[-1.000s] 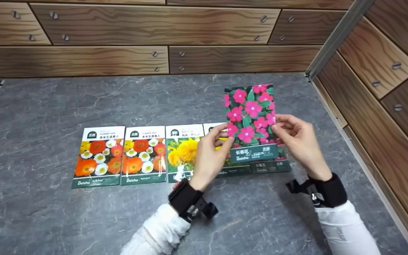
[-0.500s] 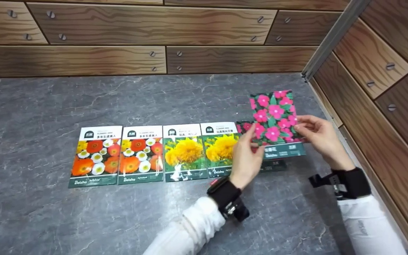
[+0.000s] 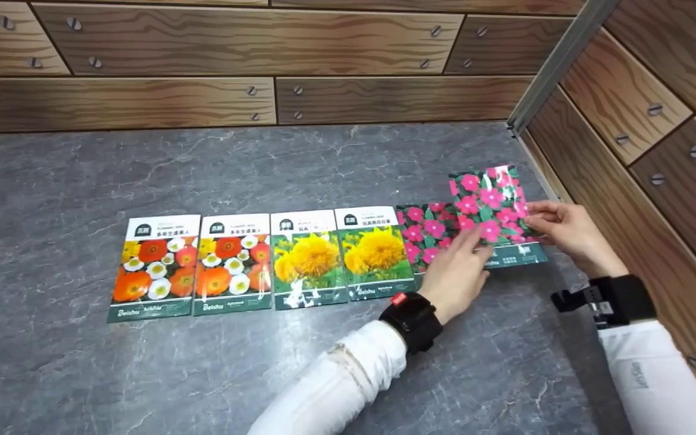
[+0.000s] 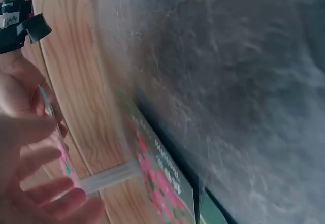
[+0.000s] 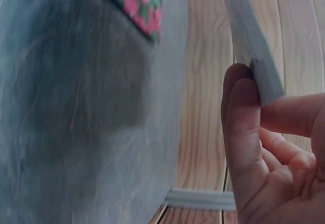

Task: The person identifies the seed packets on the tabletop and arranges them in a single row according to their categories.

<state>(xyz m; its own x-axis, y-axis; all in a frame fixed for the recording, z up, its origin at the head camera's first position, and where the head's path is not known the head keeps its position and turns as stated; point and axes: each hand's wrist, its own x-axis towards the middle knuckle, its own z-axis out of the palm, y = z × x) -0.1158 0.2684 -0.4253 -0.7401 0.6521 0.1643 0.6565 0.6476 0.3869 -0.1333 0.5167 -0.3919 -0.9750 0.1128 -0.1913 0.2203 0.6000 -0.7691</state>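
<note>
My right hand [image 3: 577,235] pinches the right edge of a pink-flowered seed packet [image 3: 490,199], held above the table. In the right wrist view, thumb and fingers clasp that packet's pale edge [image 5: 254,46]. My left hand [image 3: 454,275] is by the packet's lower left corner, covering part of it. Its fingers [image 4: 51,188] look spread and loosely extended in the left wrist view, not gripping. Beneath, a second pink-flowered packet [image 3: 426,232] lies flat, partly hidden by the left hand and the raised packet.
Leftward in the row lie two yellow-flower packets [image 3: 375,251] [image 3: 309,260] and two orange-and-white poppy packets [image 3: 233,263] [image 3: 153,266]. They rest on a grey marbled tabletop [image 3: 203,374]. Wood-patterned walls [image 3: 154,99] stand behind and at the right.
Both hands have moved right with the raised pink packet, which is now lower. The left hand has let go of its left edge. The flat pink packet shows more.
</note>
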